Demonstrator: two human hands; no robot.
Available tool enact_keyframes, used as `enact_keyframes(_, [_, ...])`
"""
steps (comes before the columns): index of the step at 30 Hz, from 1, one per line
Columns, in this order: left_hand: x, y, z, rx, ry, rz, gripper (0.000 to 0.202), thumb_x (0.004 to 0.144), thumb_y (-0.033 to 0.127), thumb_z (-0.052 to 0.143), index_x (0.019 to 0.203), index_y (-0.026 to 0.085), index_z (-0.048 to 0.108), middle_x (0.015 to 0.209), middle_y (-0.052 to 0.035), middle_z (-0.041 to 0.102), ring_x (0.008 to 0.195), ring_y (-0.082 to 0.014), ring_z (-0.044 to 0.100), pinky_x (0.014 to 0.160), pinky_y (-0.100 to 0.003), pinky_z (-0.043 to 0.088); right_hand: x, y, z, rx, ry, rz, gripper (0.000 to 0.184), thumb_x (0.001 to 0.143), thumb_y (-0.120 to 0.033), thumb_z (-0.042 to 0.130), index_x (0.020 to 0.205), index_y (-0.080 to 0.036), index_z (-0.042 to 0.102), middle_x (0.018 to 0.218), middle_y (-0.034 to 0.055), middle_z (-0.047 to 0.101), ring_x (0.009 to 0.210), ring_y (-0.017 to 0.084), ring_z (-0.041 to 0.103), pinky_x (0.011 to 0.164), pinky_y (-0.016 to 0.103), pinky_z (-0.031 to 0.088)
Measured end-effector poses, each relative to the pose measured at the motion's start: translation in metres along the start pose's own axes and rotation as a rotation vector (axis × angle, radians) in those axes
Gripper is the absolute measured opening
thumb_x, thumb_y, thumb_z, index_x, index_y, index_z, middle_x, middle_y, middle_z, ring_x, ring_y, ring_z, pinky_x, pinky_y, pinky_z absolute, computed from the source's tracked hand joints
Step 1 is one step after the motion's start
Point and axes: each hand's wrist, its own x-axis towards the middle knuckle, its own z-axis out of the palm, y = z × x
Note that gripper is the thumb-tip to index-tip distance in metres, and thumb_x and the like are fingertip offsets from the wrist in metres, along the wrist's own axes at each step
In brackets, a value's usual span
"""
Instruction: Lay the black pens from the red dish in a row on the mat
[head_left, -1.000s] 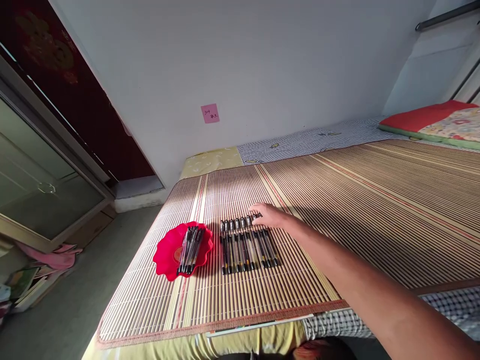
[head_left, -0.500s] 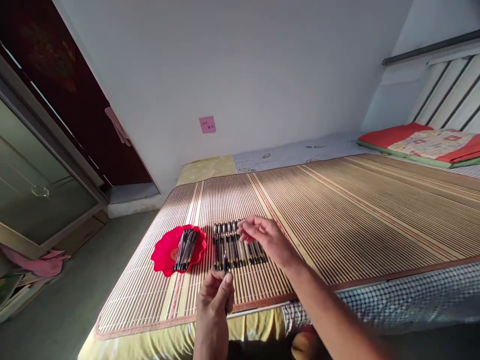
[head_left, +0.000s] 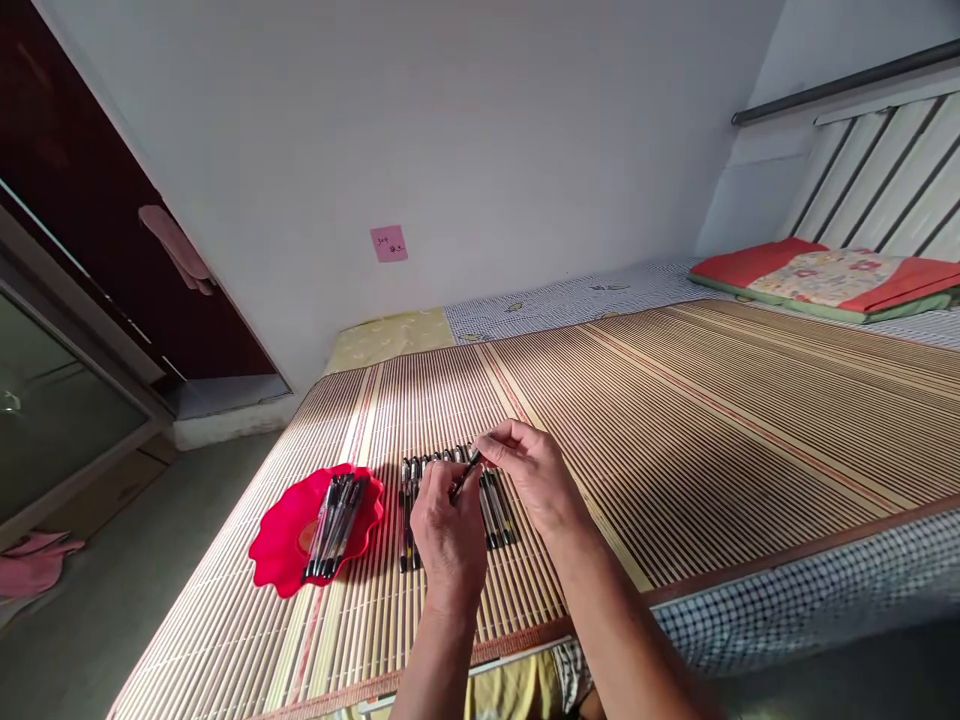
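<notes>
A slim black pen (head_left: 466,478) slants between my two hands over the mat. Closed around its lower part is my left hand (head_left: 448,525). My right hand (head_left: 521,462) pinches at the upper end of the same pen; whether a separate cap is in those fingers is hidden. Below and behind the hands lies a row of pens (head_left: 495,510) with dark and clear barrels, side by side. Short black-and-clear pieces like caps (head_left: 417,466) line up along their far ends. My left hand covers the middle of the row.
A red scalloped plate (head_left: 281,535) holds a bundle of pens (head_left: 334,525) to the left. The slatted bamboo mat (head_left: 637,450) covers the bed. A folded red floral quilt (head_left: 832,278) lies at the far right, and a pink note (head_left: 388,243) is on the wall.
My left hand has moved up and forward with the pen, from the mat's near edge to over the row. My right hand now meets it at the pen's upper end. The view has shifted right.
</notes>
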Motion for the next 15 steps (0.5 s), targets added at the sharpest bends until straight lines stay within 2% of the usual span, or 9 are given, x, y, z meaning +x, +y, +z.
enact_keyframes(3, [0.002,0.0,-0.002,-0.013,-0.025,0.013,0.018,0.094,0.029,0.066,0.078,0.023,0.061,0.071,0.0029,0.057,0.062,-0.0149,0.05,0.063,-0.026,0.036,0.0,-0.002,0.001,-0.011,-0.005,0.008,0.028,0.074,-0.046,0.089,0.075,-0.022,0.075,0.077,0.0004,0.068,0.078,0.018,0.063,0.083,0.035,0.054])
enact_keyframes(7, [0.003,0.001,-0.008,-0.06,-0.134,-0.069,0.02,0.098,0.033,0.06,0.083,0.022,0.065,0.066,0.0034,0.056,0.059,-0.0144,0.049,0.061,-0.027,0.033,-0.001,-0.003,-0.001,-0.035,-0.017,0.016,0.024,0.078,-0.044,0.085,0.077,-0.023,0.075,0.082,0.0018,0.071,0.084,0.019,0.064,0.089,0.038,0.052])
enact_keyframes(10, [0.006,0.0,-0.011,-0.189,-0.36,-0.193,0.035,0.103,0.043,0.049,0.082,0.02,0.065,0.061,0.0033,0.05,0.055,-0.0139,0.043,0.057,-0.027,0.03,-0.002,-0.002,-0.004,-0.038,-0.083,0.019,0.019,0.083,-0.041,0.08,0.081,-0.023,0.075,0.088,0.0036,0.074,0.089,0.02,0.066,0.093,0.039,0.051])
enact_keyframes(12, [0.008,-0.002,-0.012,-0.337,-0.493,-0.265,0.037,0.103,0.048,0.046,0.086,0.02,0.064,0.061,0.0037,0.049,0.056,-0.0139,0.042,0.057,-0.027,0.031,-0.002,-0.002,-0.006,-0.027,-0.118,0.041,0.018,0.083,-0.042,0.078,0.082,-0.023,0.075,0.091,0.0043,0.074,0.09,0.021,0.066,0.092,0.039,0.051])
enact_keyframes(13, [0.009,-0.003,-0.012,-0.392,-0.493,-0.282,0.032,0.101,0.048,0.052,0.09,0.02,0.061,0.063,0.004,0.05,0.058,-0.0137,0.043,0.057,-0.026,0.033,-0.002,-0.002,-0.006,-0.026,-0.122,0.053,0.019,0.083,-0.042,0.078,0.081,-0.023,0.075,0.091,0.0043,0.074,0.089,0.02,0.065,0.091,0.038,0.051])
enact_keyframes(15, [0.009,-0.005,-0.011,-0.411,-0.384,-0.282,0.025,0.092,0.043,0.068,0.091,0.022,0.056,0.07,0.0048,0.051,0.061,-0.0129,0.043,0.059,-0.025,0.034,-0.002,-0.002,-0.007,-0.033,-0.103,0.063,0.022,0.081,-0.044,0.08,0.079,-0.023,0.075,0.087,0.0036,0.072,0.087,0.02,0.064,0.089,0.037,0.05])
